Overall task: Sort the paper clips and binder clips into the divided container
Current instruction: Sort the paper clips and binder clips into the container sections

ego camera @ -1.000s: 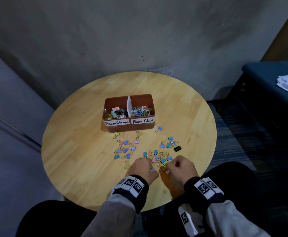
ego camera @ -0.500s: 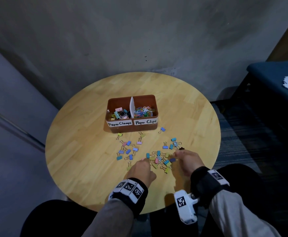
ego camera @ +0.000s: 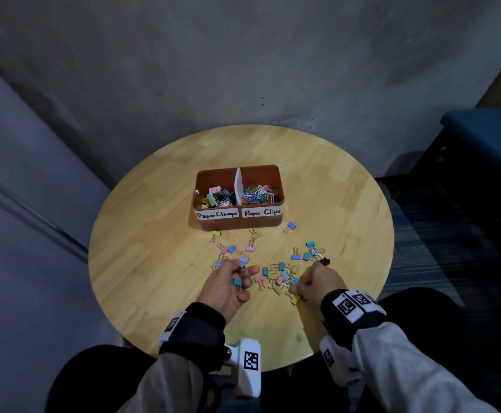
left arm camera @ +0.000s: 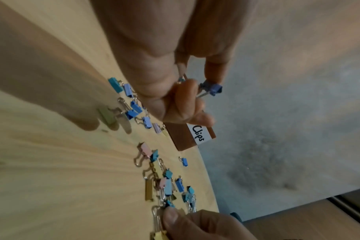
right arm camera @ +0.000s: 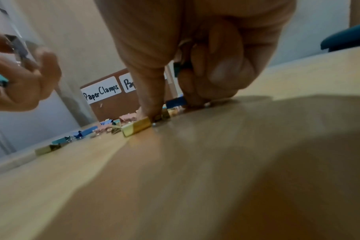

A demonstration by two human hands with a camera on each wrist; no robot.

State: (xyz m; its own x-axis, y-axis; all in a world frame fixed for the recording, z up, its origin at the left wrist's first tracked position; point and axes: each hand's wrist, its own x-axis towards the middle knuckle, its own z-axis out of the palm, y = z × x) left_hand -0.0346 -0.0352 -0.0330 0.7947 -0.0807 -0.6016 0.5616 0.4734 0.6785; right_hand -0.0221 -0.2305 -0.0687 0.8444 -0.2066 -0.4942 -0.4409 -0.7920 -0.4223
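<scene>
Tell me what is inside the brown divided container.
The brown divided container holds binder clips in its left "Paper Clamps" compartment and colored paper clips in its right "Paper Clips" compartment. The near wall hides each compartment's floor.

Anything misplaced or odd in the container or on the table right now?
Nothing stands out. The divided container sits upright, binder clips behind the "Paper Clamps" label, paper clips behind "Paper Clips". The loose binder clips on the table are simply unsorted. Both hands are gathering them: left hand, right hand.
</scene>
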